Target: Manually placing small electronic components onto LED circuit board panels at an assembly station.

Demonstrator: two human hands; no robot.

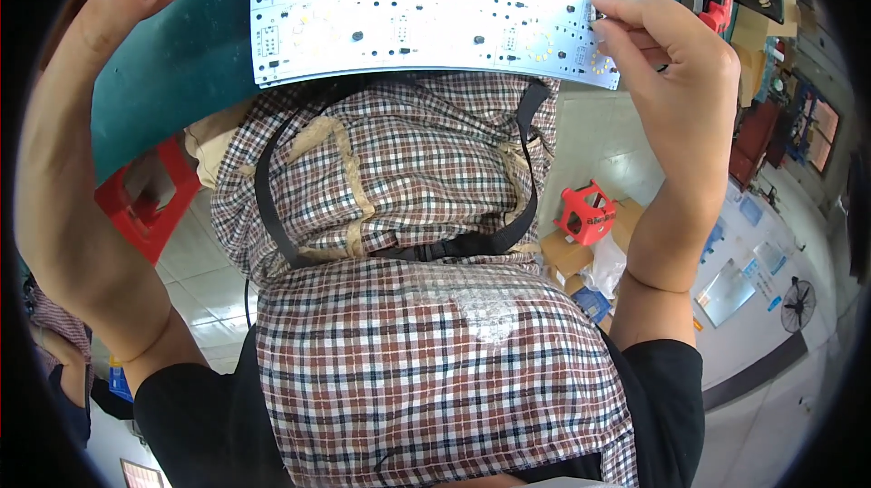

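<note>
While we work at the green table (172,62), this is how things stand:
Board: white circuit board (435,7) lies on the table, many small parts seated, some spots look unfilled.
Right hand (676,80): grip pinched on the board's right edge.
Left hand (100,80): raised beside the board; whether its fingertips hold anything, we cannot tell.

Brown cardboard boxes (570,257) on the floor right of the checked lap, stacked loosely, one with a red open-frame plastic piece sitting on top. A blue-printed packet (592,303) lies just below them, next to a clear plastic bag (606,263). More brown cartons (751,30) upper right beside the desk edge. Far right: flat blue-and-white labelled sheets or packs (739,281) on the pale floor, too small to resolve. Orange-framed screen or sign (824,132) at right rim.
</note>
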